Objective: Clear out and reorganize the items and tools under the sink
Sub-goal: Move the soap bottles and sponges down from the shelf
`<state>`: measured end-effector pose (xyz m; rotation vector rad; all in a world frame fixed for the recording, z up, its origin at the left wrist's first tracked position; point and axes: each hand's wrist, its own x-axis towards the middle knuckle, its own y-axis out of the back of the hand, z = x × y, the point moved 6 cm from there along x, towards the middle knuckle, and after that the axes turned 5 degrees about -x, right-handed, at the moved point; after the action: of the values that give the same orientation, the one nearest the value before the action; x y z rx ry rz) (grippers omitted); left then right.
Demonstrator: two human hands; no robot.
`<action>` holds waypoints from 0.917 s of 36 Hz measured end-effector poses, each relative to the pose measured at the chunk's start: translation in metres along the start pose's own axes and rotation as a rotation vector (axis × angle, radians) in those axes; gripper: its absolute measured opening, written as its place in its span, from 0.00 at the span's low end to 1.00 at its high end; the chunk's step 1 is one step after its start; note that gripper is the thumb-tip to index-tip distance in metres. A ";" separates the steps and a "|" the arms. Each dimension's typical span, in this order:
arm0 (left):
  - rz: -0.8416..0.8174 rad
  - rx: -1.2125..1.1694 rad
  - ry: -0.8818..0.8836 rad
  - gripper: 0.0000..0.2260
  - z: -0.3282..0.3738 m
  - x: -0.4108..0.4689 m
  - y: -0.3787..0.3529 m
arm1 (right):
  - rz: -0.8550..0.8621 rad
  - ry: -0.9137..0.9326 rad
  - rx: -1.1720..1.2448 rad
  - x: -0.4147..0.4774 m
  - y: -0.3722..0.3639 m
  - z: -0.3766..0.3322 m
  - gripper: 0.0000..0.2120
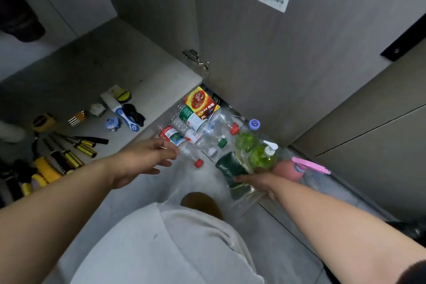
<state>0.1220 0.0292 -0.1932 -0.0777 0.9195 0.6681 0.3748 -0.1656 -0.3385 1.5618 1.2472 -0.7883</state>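
My left hand (pixel 143 159) hovers open, fingers spread, just beside a clear plastic bottle with a red cap (pixel 189 153) lying on the floor. My right hand (pixel 255 182) grips a clear plastic packet with a dark green pad inside (pixel 232 173). Several empty bottles (pixel 196 122) lie in a pile on the floor by the cabinet edge. Two green bottles (pixel 262 157) stand to their right, one with a white pump. Screwdrivers with yellow and black handles (pixel 76 145) lie on the cabinet floor (pixel 92 71) at the left.
The open cabinet door (pixel 276 53) stands upright behind the bottles. A pink spray bottle (pixel 292 168) sits at the right by the wall. A blue-and-white scraper (pixel 124 115), tape rolls and small parts lie on the cabinet floor. My knee in light trousers (pixel 161 237) fills the foreground.
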 end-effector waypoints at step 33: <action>-0.249 -0.184 0.127 0.37 -0.033 0.093 -0.142 | 0.073 -0.166 0.948 0.019 -0.032 0.026 0.17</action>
<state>0.2180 -0.0480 -0.3143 -0.3962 0.9493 0.5183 0.3507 -0.1822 -0.3731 2.1879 0.6897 -1.5593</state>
